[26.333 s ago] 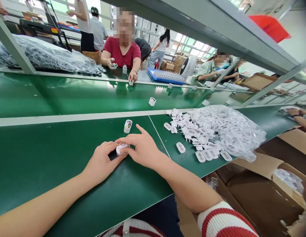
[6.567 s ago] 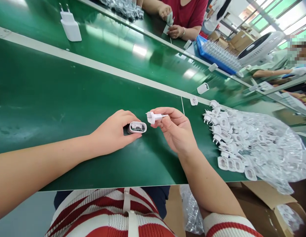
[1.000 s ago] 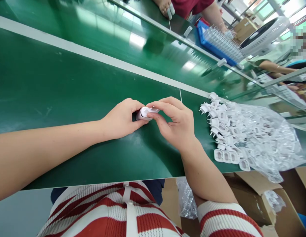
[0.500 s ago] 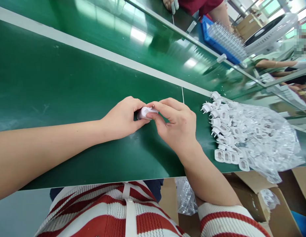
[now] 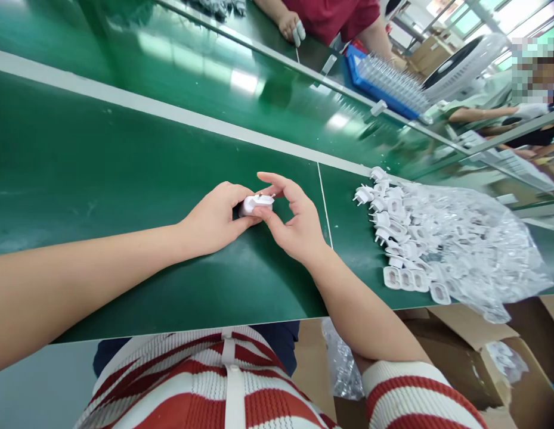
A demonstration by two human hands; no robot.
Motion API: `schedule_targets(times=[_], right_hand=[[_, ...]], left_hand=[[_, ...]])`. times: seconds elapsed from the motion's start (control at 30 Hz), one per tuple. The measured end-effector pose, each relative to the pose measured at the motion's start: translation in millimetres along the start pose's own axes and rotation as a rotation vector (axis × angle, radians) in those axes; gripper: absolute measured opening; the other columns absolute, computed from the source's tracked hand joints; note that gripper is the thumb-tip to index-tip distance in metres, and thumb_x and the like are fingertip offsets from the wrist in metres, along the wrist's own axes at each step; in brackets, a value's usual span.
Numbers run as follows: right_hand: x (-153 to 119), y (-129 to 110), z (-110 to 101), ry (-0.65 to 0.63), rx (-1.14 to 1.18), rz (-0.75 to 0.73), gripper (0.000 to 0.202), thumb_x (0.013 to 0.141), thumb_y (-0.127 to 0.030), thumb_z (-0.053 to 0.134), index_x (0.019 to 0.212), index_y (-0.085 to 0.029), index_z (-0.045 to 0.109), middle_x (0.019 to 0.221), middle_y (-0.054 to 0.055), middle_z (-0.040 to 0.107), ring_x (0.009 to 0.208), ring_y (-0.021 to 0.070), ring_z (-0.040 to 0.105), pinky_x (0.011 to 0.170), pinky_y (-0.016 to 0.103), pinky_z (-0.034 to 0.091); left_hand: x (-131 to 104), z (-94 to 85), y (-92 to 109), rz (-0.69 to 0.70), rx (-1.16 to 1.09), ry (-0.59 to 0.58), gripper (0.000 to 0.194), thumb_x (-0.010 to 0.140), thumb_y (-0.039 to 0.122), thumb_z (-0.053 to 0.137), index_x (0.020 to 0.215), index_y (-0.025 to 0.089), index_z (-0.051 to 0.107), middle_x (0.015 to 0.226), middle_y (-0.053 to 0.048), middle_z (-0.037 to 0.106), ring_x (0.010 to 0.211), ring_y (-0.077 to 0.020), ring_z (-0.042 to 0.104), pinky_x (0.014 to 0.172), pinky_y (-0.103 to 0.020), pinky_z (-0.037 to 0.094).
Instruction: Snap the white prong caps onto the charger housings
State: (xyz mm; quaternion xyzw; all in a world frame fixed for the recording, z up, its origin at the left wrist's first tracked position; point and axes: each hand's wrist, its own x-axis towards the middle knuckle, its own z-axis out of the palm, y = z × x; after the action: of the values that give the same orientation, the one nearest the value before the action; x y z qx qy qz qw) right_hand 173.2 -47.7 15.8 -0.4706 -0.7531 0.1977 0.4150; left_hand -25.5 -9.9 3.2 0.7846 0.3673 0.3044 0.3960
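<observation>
A small white plug (image 5: pixel 257 204) with thin metal pins is held over the green table (image 5: pixel 138 173), between my two hands. My left hand (image 5: pixel 219 217) pinches its left end between thumb and fingers. The thumb of my right hand (image 5: pixel 295 217) presses on the near side of the plug, with fingers curved behind it and the index finger raised. To the right lies a heap of white plug parts (image 5: pixel 395 229), some with pins showing, spilling from a clear plastic bag (image 5: pixel 486 244).
Beyond a rail (image 5: pixel 277 56), a blue tray (image 5: pixel 379 89) holds rows of clear pieces near a person in red (image 5: pixel 321 21). A white fan (image 5: pixel 464 65) stands behind. Open cardboard boxes (image 5: pixel 464 351) sit below the table's near edge at the right.
My right hand's index finger has lifted off the pin area, and its fingers have spread more. The plug shows more of its face. The whole view has shifted slightly.
</observation>
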Motion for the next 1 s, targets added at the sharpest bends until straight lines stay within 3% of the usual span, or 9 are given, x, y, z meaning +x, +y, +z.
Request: schedule_targets(times=[0.07,0.13,0.23,0.33,0.47,0.63,0.77,0.87,1.0], right_hand=[[2.0,4.6,-4.0,-0.056,0.152,0.027,0.049,0.092,-0.049,0.083,0.134,-0.027,0.071,0.122,0.008,0.075,0.116,0.0246,0.071,0.107,0.046,0.060],[4.0,4.5,-10.0,-0.072,0.193,0.026,0.046,0.088,-0.053,0.087,0.126,-0.028,0.077,0.120,0.007,0.075,0.114,0.0241,0.072,0.104,0.044,0.062],[4.3,-2.3,-17.6,0.005,0.187,-0.030,0.036,0.088,-0.047,0.088,0.119,-0.029,0.082,0.111,0.005,0.077,0.105,0.0218,0.074,0.101,0.043,0.063],[1.8,-9.9,-19.9,0.091,0.215,-0.086,0.033,0.090,-0.039,0.088,0.121,-0.030,0.081,0.115,0.006,0.078,0.109,0.0224,0.076,0.099,0.043,0.064],[-2.3,-16.7,-16.5,0.167,0.150,-0.139,0.032,0.090,-0.034,0.088,0.121,-0.031,0.081,0.119,0.007,0.079,0.110,0.0234,0.077,0.097,0.043,0.066],[-8.8,-27.5,-3.2,0.277,0.078,-0.229,0.041,0.086,-0.021,0.089,0.125,-0.030,0.080,0.111,0.007,0.079,0.097,0.0215,0.077,0.085,0.039,0.067],[-13.6,-36.7,7.4,0.360,-0.060,-0.321,0.043,0.088,-0.022,0.087,0.129,-0.030,0.079,0.107,0.008,0.079,0.093,0.0227,0.078,0.080,0.039,0.069],[-14.6,-39.3,9.6,0.374,-0.070,-0.332,0.041,0.089,-0.027,0.086,0.129,-0.031,0.079,0.106,0.007,0.080,0.092,0.0243,0.079,0.086,0.044,0.070],[-14.5,-38.3,7.8,0.360,-0.042,-0.307,0.041,0.089,-0.026,0.086,0.129,-0.033,0.078,0.107,0.005,0.081,0.092,0.0248,0.079,0.093,0.049,0.070]], left_hand=[[-2.3,-2.5,2.4,-0.025,-0.076,0.006,0.032,0.095,0.043,0.067,0.116,0.019,0.071,0.114,-0.007,0.077,0.104,-0.0263,0.069,0.091,-0.039,0.055],[-5.9,-5.5,6.5,-0.009,-0.147,0.005,0.032,0.098,0.042,0.066,0.121,0.019,0.069,0.115,-0.007,0.076,0.100,-0.0230,0.070,0.087,-0.035,0.057],[-11.9,-9.8,14.1,0.107,-0.251,0.011,0.029,0.098,0.034,0.067,0.122,0.018,0.068,0.112,-0.008,0.074,0.095,-0.0202,0.069,0.085,-0.032,0.058],[-17.7,-11.2,20.3,0.210,-0.419,-0.034,0.032,0.103,0.030,0.060,0.131,0.017,0.066,0.118,-0.010,0.071,0.095,-0.0196,0.067,0.086,-0.032,0.058],[-25.7,-3.3,26.3,0.132,-0.555,0.006,0.041,0.114,0.041,0.040,0.139,0.019,0.065,0.127,-0.012,0.067,0.096,-0.0195,0.063,0.081,-0.032,0.056],[-31.2,9.1,35.3,0.087,-0.538,0.119,0.040,0.116,0.044,0.037,0.126,0.020,0.068,0.111,-0.008,0.068,0.086,-0.0183,0.059,0.078,-0.032,0.053],[-29.3,6.2,42.1,0.082,-0.484,0.227,0.043,0.116,0.045,0.036,0.107,0.019,0.068,0.091,-0.006,0.067,0.075,-0.0175,0.058,0.073,-0.032,0.053],[-28.1,0.9,45.7,0.018,-0.515,0.227,0.046,0.116,0.045,0.036,0.100,0.018,0.070,0.081,-0.004,0.065,0.066,-0.0159,0.055,0.063,-0.031,0.051],[-31.0,-1.2,46.1,-0.003,-0.609,0.198,0.046,0.115,0.044,0.035,0.099,0.018,0.070,0.086,-0.005,0.068,0.068,-0.0168,0.057,0.062,-0.032,0.052]])
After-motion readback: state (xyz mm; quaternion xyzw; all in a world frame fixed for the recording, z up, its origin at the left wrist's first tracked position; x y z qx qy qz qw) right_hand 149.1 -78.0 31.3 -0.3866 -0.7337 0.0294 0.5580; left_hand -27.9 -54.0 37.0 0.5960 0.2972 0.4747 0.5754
